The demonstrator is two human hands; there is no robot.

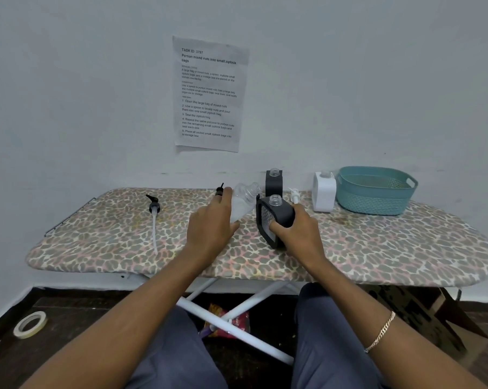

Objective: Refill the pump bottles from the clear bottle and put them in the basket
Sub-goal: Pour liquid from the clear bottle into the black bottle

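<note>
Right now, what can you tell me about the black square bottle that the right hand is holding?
The black square pump bottle looks like matte plastic, with rounded corners and a pale gridded panel on its front. Its short clear threaded neck is open, with no pump on. It leans to the left, its lower edge resting on the leopard-print ironing board. The right hand grips it from the side, thumb across the front. The mouth of the tilted clear plastic bottle is close beside its neck.

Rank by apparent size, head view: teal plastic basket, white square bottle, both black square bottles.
1. Teal plastic basket
2. Held black square bottle; nearer the camera, so unsure versus white
3. White square bottle
4. Rear black square bottle, partly hidden
</note>
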